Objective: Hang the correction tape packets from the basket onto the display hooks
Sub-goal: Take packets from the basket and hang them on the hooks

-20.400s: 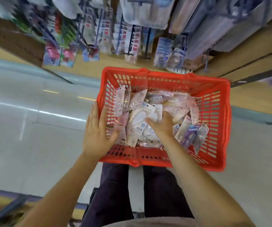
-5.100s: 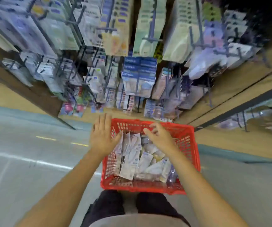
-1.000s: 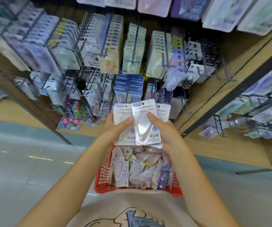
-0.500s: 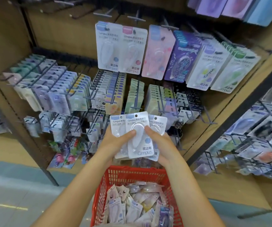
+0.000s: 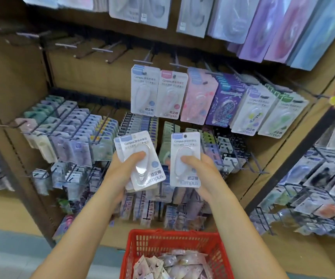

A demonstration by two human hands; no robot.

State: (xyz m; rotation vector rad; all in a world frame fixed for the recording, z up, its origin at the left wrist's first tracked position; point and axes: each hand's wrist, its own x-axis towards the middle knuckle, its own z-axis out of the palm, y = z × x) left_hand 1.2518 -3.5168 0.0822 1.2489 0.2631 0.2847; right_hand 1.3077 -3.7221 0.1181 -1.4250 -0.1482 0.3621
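Observation:
My left hand [image 5: 120, 174] grips a small stack of white and blue correction tape packets [image 5: 142, 158], thumb across the front one. My right hand [image 5: 201, 170] holds a single matching packet [image 5: 185, 158] upright, apart from the stack. Both are raised in front of the display. Above them a matching blue packet [image 5: 144, 91] hangs on a display hook [image 5: 142, 62] beside a pink one [image 5: 171, 95]. The red basket [image 5: 152, 240] sits low in the view with several more packets [image 5: 172, 264] inside.
Wooden shelving carries rows of black hooks crowded with stationery packets [image 5: 72, 137] on the left, middle and right. Several bare hooks [image 5: 100, 50] stick out at the upper left. Large packets [image 5: 263, 27] hang along the top. Grey floor lies at lower left.
My right hand has pulled one packet away from the stack, and the hands have moved apart. The view has tilted up toward the shelves, so the basket sits lower.

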